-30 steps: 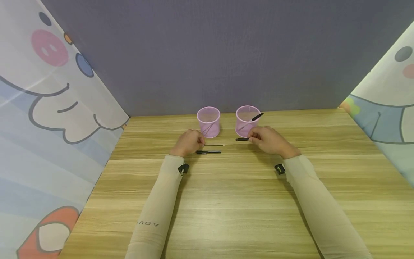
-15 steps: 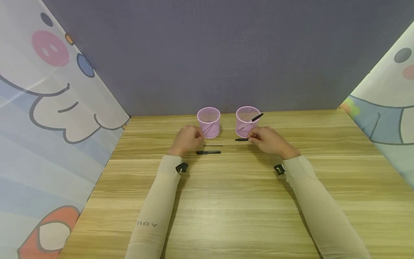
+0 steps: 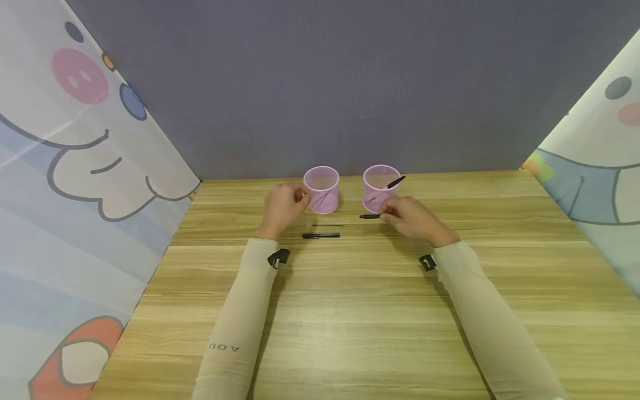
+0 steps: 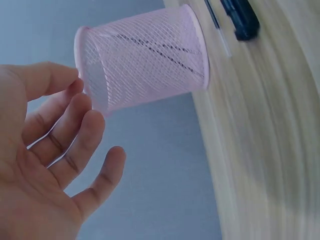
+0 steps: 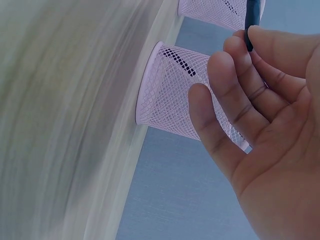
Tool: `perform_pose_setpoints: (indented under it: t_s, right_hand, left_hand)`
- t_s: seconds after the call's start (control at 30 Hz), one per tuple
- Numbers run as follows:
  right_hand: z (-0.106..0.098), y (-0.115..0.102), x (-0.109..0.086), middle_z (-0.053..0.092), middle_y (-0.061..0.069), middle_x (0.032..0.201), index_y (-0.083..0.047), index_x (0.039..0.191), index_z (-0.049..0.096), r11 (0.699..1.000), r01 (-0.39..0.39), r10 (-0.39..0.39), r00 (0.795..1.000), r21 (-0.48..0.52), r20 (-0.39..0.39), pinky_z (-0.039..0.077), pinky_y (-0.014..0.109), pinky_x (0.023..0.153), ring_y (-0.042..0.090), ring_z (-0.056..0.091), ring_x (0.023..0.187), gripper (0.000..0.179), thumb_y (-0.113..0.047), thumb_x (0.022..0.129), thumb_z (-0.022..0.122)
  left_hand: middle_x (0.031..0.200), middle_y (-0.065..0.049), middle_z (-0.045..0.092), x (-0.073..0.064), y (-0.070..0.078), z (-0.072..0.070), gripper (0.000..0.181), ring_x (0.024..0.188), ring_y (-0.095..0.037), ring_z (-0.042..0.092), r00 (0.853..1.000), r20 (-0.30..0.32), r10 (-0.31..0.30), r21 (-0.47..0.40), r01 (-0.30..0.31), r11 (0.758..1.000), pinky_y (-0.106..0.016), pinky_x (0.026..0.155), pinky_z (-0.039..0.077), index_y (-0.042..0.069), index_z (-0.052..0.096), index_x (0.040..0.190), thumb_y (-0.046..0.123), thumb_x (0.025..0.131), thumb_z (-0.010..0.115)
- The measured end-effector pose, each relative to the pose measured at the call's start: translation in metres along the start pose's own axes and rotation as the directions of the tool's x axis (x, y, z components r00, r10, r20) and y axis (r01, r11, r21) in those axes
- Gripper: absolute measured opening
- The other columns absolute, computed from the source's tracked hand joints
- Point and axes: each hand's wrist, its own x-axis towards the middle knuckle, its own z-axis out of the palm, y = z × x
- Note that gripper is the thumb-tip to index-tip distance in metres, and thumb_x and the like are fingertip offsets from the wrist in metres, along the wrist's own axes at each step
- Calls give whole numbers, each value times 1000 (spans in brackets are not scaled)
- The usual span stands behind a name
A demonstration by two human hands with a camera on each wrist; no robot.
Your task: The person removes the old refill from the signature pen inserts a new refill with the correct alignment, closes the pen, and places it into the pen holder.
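My left hand (image 3: 285,206) is raised at the front left of the left pink mesh cup (image 3: 321,203). In the left wrist view its thumb and index tips meet in front of the cup's rim; the other fingers bend loosely. No held thing shows there, and whether the fingertips touch the rim I cannot tell. Two thin dark sticks (image 4: 167,56) lean inside this cup. My right hand (image 3: 410,218) pinches a black pen (image 5: 253,20) between thumb and fingers, before the right pink mesh cup (image 3: 372,203). That cup holds a black-ended pen (image 3: 396,182).
On the wooden table (image 3: 330,311), a thin pen refill (image 3: 330,225) and a black pen lying flat (image 3: 321,235) are in front of the left cup. A grey panel (image 3: 350,89) rises behind both cups. Cartoon-printed panels (image 3: 75,233) border the sides.
My left hand has moved from the refill's left end up and left towards the left cup; the refill lies still on the table. My right hand keeps its pinch on the pen, barely moving.
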Motion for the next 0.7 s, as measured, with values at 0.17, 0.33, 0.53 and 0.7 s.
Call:
perform_pose_setpoints:
  t_s: [0.17, 0.33, 0.53, 0.7]
  right_hand:
    - [1, -1, 0, 69, 4, 82, -4, 98, 71, 1000, 11, -11, 1000, -8, -7, 49, 36, 74, 16, 59, 75, 6, -6, 97, 66]
    - [-1, 0, -1, 69, 4, 82, -5, 98, 71, 1000, 11, -11, 1000, -16, -10, 49, 36, 72, 16, 59, 75, 5, -7, 97, 66]
    - [-2, -1, 0, 67, 3, 81, -6, 97, 71, 1000, 15, -15, 1000, -11, -6, 48, 35, 71, 16, 57, 74, 5, -7, 97, 66]
    - [-2, -1, 0, 67, 3, 80, -6, 97, 71, 1000, 17, -17, 1000, -14, -6, 48, 35, 71, 16, 57, 73, 4, -7, 97, 67]
  left_hand:
    - [75, -2, 66, 7, 9, -3, 11, 66, -18, 58, 1000, -4, 24, 9, -24, 1000, -33, 60, 44, 12, 76, 93, 21, 93, 71]
    - [77, -3, 68, 28, 21, -11, 12, 67, -18, 60, 998, 54, 44, 33, -46, 998, -32, 59, 46, 10, 76, 94, 19, 94, 68]
    - [91, -5, 74, 55, 29, -17, 15, 81, -21, 66, 971, 238, 4, 80, -24, 997, -37, 72, 54, 9, 78, 99, 21, 95, 69]
    - [103, -7, 76, 68, 34, -15, 15, 93, -23, 68, 932, 361, -24, 112, -18, 994, -39, 84, 56, 9, 79, 102, 20, 94, 72]
